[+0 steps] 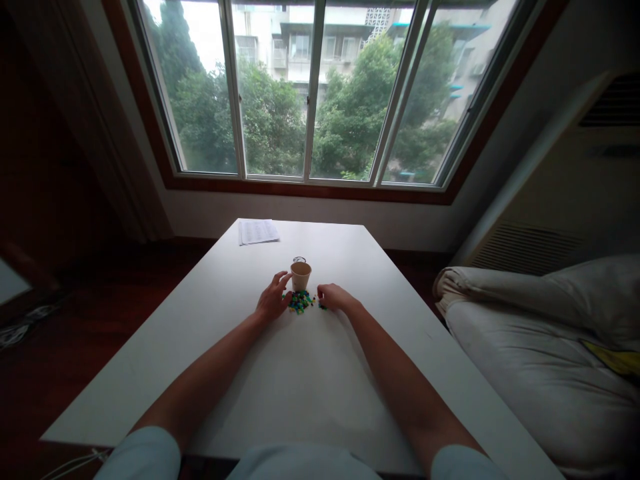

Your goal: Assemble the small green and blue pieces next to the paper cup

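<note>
A brown paper cup (301, 279) stands upright on the white table, its mouth facing up. Just in front of it lies a pile of small beads (300, 303) in green, blue, yellow and dark colours. My left hand (274, 297) rests at the left of the cup and pile, fingers apart, the fingertips close to the cup's side. To the right of the pile is my right hand (336, 297), its fingers curled down to the tabletop by a few beads. Whether those fingers pinch a bead is hidden.
White table (300, 393) reaches toward the window. Printed papers (258, 231) lie at its far left corner, and a thin dark loop (299, 259) lies behind the cup. A pale sofa (500, 347) stands along the right side; cables (25, 327) lie on the floor at left.
</note>
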Action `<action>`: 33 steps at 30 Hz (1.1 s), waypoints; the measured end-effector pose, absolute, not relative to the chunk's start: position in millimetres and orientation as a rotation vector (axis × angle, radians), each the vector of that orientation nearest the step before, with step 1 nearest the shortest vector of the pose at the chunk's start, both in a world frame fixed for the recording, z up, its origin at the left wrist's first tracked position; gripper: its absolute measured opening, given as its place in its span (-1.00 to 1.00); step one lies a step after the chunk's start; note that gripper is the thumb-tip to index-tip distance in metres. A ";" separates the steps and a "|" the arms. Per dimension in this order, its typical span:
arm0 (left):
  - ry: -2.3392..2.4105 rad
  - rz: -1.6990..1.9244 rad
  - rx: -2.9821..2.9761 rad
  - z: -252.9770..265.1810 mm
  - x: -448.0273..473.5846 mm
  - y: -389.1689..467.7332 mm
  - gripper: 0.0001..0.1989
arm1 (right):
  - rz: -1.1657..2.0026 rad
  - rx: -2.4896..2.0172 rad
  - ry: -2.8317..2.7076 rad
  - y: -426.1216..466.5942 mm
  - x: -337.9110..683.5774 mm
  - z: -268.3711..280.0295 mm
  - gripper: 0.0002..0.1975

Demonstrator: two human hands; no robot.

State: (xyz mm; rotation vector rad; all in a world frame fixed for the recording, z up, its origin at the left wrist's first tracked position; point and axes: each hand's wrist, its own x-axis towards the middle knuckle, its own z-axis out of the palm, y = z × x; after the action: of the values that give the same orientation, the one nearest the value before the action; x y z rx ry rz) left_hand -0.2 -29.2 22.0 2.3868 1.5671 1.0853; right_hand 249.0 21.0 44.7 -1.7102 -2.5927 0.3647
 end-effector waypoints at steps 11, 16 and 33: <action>1.582 1.062 2.382 20.2 -0.3 -28.5 -0.39 | 0.515 -1.708 -2.622 21.2 255.0 55.5 -0.84; 1.571 1.059 2.379 20.2 -1.3 -28.5 -0.40 | 0.662 -1.633 -2.619 20.2 261.0 63.0 -0.83; 1.566 1.045 2.355 19.7 -1.1 -27.5 -0.40 | 0.778 -1.600 -2.714 15.8 256.9 61.1 -0.45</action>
State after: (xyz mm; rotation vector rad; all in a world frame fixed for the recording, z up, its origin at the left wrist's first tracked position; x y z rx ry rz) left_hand -1.1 -27.5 19.7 2.3549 1.5663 1.0450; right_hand 256.9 15.8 61.1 -1.5998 -2.7138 0.7784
